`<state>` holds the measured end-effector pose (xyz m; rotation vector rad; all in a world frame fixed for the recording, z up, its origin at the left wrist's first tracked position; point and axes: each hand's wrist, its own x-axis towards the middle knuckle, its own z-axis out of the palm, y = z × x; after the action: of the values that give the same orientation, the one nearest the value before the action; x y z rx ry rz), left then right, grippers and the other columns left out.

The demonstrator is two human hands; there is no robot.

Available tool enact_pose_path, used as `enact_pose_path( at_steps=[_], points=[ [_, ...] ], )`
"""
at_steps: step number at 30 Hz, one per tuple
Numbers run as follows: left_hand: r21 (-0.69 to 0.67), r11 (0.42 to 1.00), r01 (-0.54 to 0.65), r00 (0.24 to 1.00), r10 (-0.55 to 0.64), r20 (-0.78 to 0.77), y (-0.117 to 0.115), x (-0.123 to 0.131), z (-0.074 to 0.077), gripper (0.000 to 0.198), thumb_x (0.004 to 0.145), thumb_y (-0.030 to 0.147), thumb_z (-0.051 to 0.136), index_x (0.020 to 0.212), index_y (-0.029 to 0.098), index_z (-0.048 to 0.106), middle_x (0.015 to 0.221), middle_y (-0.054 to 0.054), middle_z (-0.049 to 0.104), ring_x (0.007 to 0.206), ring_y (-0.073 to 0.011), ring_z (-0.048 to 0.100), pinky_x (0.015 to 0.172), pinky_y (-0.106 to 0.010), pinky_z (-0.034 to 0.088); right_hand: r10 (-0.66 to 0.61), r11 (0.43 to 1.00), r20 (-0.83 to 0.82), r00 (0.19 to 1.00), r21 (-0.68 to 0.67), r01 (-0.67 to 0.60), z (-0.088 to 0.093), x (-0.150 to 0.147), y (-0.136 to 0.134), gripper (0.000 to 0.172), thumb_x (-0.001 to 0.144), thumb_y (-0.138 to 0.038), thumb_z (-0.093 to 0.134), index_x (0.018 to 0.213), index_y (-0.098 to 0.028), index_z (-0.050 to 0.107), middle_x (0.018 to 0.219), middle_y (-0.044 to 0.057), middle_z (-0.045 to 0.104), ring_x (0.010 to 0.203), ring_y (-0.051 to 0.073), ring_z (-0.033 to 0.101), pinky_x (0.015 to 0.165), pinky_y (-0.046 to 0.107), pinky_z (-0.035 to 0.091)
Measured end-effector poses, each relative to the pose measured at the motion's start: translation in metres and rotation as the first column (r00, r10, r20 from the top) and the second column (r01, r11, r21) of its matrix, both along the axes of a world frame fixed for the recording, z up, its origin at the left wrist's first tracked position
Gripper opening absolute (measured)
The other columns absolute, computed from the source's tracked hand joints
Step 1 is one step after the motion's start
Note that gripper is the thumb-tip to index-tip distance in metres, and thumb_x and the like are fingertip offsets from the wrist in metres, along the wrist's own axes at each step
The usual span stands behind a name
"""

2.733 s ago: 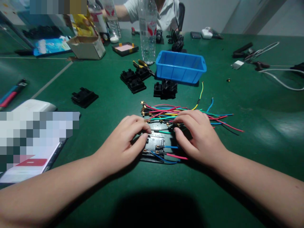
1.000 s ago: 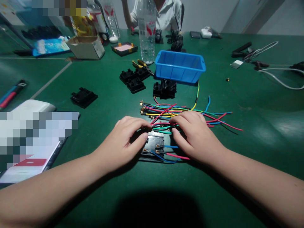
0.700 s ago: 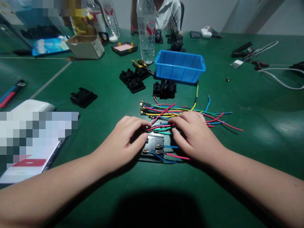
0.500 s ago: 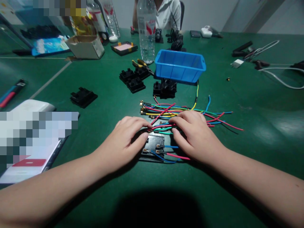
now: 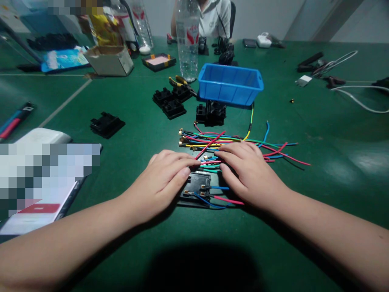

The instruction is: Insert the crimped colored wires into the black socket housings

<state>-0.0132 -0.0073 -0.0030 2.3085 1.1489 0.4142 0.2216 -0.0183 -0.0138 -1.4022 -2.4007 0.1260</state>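
Over the near side of a bundle of coloured wires, my left hand lies with its fingers stretched out, the index fingertip touching a red wire. My right hand curls over the same bundle, with blue, red and green wires running in between its thumb and fingers. Brass terminals sit on the wires' left ends. Between my hands rests a black plastic plate, partly covered by my left hand. Blue and red wires with terminals lie across it, running rightward under my right hand.
Beyond the wires stand a blue bin and stacked black plastic parts. More black parts, yellow-handled pliers and a plastic bottle are further back. A phone-like screen lies left. Someone in a white shirt sits opposite.
My left hand's fingers have straightened and slid slightly right over the wires. A few wires between my hands have shifted a little. My right hand has barely moved.
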Motion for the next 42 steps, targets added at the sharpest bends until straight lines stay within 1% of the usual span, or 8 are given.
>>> enact_pose_path(
  at_steps=[4,12,16,22,29,34,38,42],
  points=[
    [0.002,1.0,-0.012,1.0,0.012,0.001,-0.0006,0.0,-0.0008,0.039,0.101,0.035,0.029,0.129,0.024,0.055,0.13,-0.003,0.06,0.12,-0.023,0.047,0.101,-0.043,0.034,-0.004,1.0,-0.033,0.999,0.0,0.004,0.0001,0.0002,-0.0002,0.03,0.095,-0.025,0.042,0.109,-0.014,0.066,0.117,0.012,0.067,0.111,0.026,0.057,0.103,0.051,0.033],
    [-0.034,0.999,-0.023,1.0,0.022,-0.018,-0.0004,0.0006,0.0023,0.039,0.1,0.037,0.03,0.123,0.022,0.059,0.13,-0.005,0.061,0.121,-0.0241,0.047,0.103,-0.046,0.034,0.05,0.999,-0.048,0.998,0.004,-0.05,0.0012,0.0021,0.0015,0.026,0.094,-0.023,0.043,0.101,-0.016,0.067,0.112,0.011,0.068,0.106,0.025,0.058,0.098,0.048,0.036],
    [-0.018,0.997,-0.078,0.996,0.079,0.048,-0.0005,0.002,0.0024,0.04,0.1,0.038,0.032,0.123,0.021,0.061,0.126,-0.005,0.064,0.118,-0.0236,0.05,0.104,-0.044,0.037,0.047,0.999,-0.046,0.998,0.006,-0.047,0.0004,0.0025,0.0016,0.026,0.094,-0.023,0.043,0.099,-0.017,0.068,0.112,0.012,0.068,0.106,0.026,0.059,0.097,0.05,0.038],
    [0.007,0.993,-0.118,0.988,0.117,0.103,-0.0004,0.001,0.0022,0.04,0.1,0.035,0.035,0.123,0.018,0.063,0.128,-0.005,0.063,0.121,-0.0226,0.049,0.106,-0.041,0.036,0.056,0.996,-0.047,0.997,0.07,-0.053,-0.0013,0.0028,0.0003,0.029,0.094,-0.022,0.043,0.104,-0.013,0.069,0.135,0.016,0.057,0.125,0.03,0.051,0.102,0.051,0.039],
    [0.005,1.0,-0.026,0.985,0.024,0.17,-0.0027,-0.0013,0.0037,0.034,0.098,0.032,0.041,0.117,0.019,0.066,0.124,-0.004,0.066,0.118,-0.0203,0.052,0.104,-0.036,0.039,0.085,0.993,0.017,0.996,0.081,-0.086,-0.0041,0.0039,0.001,0.032,0.093,-0.019,0.042,0.114,-0.013,0.066,0.146,0.015,0.048,0.136,0.03,0.043,0.106,0.053,0.038],
    [0.017,1.0,-0.004,0.983,0.001,0.183,-0.0012,-0.0003,0.0035,0.031,0.098,0.03,0.041,0.115,0.021,0.065,0.122,-0.003,0.066,0.117,-0.0211,0.053,0.104,-0.038,0.04,0.078,0.994,0.002,0.997,0.075,-0.078,-0.0038,0.0027,0.0008,0.034,0.094,-0.018,0.041,0.119,-0.013,0.063,0.14,0.015,0.055,0.133,0.029,0.046,0.105,0.053,0.038],
    [-0.094,0.991,-0.093,0.973,0.11,0.202,0.0002,0.0013,0.0029,0.022,0.096,0.031,0.042,0.103,0.022,0.061,0.111,-0.005,0.066,0.108,-0.022,0.057,0.097,-0.041,0.045,0.078,0.993,-0.055,0.995,0.091,-0.073,-0.0038,0.0029,0.0009,0.033,0.093,-0.02,0.044,0.119,-0.011,0.062,0.135,0.016,0.058,0.128,0.028,0.05,0.105,0.05,0.039],
    [-0.199,0.963,-0.183,0.944,0.229,0.236,-0.0001,0.0018,0.0014,0.01,0.093,0.028,0.044,0.095,0.023,0.053,0.098,-0.004,0.062,0.093,-0.0201,0.059,0.085,-0.039,0.05,0.071,0.993,-0.083,0.994,0.097,-0.063,-0.0027,0.0037,0.0005,0.03,0.093,-0.02,0.044,0.116,-0.011,0.062,0.132,0.016,0.06,0.123,0.028,0.053,0.101,0.048,0.04]
  ],
)
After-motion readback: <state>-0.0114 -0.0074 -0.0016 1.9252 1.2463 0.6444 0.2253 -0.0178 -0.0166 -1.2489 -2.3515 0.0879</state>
